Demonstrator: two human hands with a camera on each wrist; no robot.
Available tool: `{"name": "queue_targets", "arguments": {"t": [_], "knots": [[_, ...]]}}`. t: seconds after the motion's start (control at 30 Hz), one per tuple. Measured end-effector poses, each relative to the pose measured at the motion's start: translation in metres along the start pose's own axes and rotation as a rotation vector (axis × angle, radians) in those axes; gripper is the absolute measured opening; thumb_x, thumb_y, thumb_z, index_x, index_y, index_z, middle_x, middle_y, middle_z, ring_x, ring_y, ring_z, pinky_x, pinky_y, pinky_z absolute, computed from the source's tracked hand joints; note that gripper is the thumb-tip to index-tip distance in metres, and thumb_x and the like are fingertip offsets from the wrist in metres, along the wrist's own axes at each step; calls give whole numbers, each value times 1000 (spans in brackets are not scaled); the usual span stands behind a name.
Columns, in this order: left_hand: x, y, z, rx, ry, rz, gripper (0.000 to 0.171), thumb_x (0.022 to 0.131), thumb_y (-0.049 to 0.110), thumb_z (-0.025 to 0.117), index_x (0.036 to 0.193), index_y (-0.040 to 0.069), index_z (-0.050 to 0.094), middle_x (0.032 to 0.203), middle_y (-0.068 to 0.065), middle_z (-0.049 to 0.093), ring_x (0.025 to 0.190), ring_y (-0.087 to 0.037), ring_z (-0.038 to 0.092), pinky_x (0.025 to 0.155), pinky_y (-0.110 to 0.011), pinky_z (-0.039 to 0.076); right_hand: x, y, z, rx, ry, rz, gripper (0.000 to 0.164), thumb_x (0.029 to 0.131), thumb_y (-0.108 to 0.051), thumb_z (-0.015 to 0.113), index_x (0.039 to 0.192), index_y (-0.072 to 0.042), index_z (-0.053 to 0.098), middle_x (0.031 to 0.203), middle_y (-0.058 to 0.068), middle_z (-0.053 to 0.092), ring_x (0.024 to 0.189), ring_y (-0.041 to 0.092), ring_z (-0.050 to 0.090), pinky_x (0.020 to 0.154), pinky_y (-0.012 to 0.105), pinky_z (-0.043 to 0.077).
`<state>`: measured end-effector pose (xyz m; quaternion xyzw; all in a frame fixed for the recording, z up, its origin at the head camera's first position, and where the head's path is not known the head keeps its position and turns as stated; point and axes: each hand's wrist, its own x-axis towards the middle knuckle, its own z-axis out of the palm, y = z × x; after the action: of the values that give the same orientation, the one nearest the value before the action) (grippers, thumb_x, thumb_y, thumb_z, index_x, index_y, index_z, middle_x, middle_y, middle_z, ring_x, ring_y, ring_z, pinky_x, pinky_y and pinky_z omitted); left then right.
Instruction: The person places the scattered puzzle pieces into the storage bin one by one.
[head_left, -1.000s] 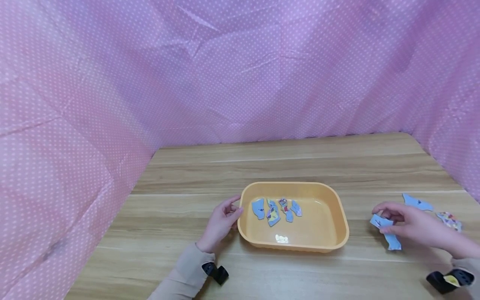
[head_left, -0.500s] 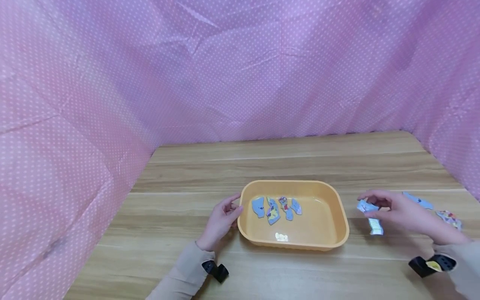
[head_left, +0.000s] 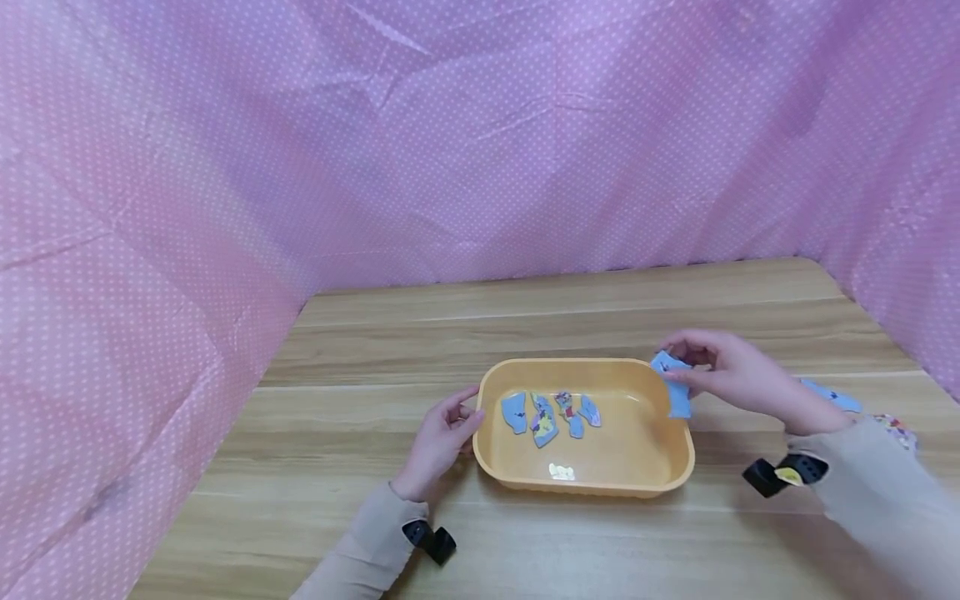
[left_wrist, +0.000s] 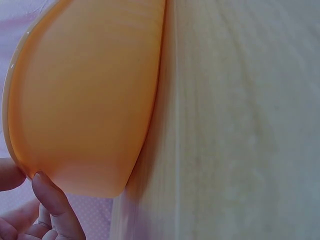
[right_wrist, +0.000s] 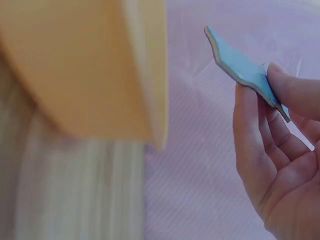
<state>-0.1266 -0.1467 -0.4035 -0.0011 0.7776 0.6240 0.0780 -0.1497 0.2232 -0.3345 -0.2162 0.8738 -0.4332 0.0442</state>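
A yellow-orange plastic tray point(head_left: 585, 482) sits on the table, and my left hand point(head_left: 441, 437) pinches its left rim between thumb and fingers. In the left wrist view the thumb point(left_wrist: 52, 200) presses the rim of the tray's wall point(left_wrist: 95, 95). My right hand point(head_left: 731, 371) pinches a light-blue puzzle piece point(head_left: 678, 398) by its edge, above the tray's right back corner. The right wrist view shows that blue puzzle piece point(right_wrist: 240, 65) tilted between thumb and fingers, apart from the tray wall. Several puzzle pieces point(head_left: 543, 421) lie in a row on the left half of the tray floor.
On the table right of the tray lie a blue puzzle piece point(head_left: 832, 396) and a multicoloured one point(head_left: 896, 432), both partly behind the right forearm. A pink dotted cloth point(head_left: 525, 167) hangs behind the wooden table point(head_left: 375, 342) and along its sides.
My right hand has carried the blue puzzle piece left and upward from the table on the right to the tray's right rim. The left hand stays on the tray.
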Motion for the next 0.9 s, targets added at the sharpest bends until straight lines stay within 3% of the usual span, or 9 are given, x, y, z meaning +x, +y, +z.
{"name": "queue_targets", "arguments": {"t": [0.37,0.67,0.9], "knots": [[2,1,-1,13,-7,5,45,94,10,58,137,3,47,93,-17,59,64,-11,51,56,-23,45,39,-25,18,91,-7,-35,25,90,-5,62,112,3,54,93,15,59,73,10,61,63,35,57],[1,0,-1,21,-8,8,46,93,10,59,137,2,47,91,-14,60,60,-13,49,53,-23,44,60,-30,39,186,33,-34,27,89,-3,62,113,5,52,93,17,58,73,10,60,63,35,57],[1,-1,-1,26,3,6,45,93,10,59,136,3,48,91,-15,60,61,-11,49,54,-23,44,74,-33,60,244,-27,-29,28,89,-2,62,115,6,52,93,16,58,74,13,59,63,38,57]]}}
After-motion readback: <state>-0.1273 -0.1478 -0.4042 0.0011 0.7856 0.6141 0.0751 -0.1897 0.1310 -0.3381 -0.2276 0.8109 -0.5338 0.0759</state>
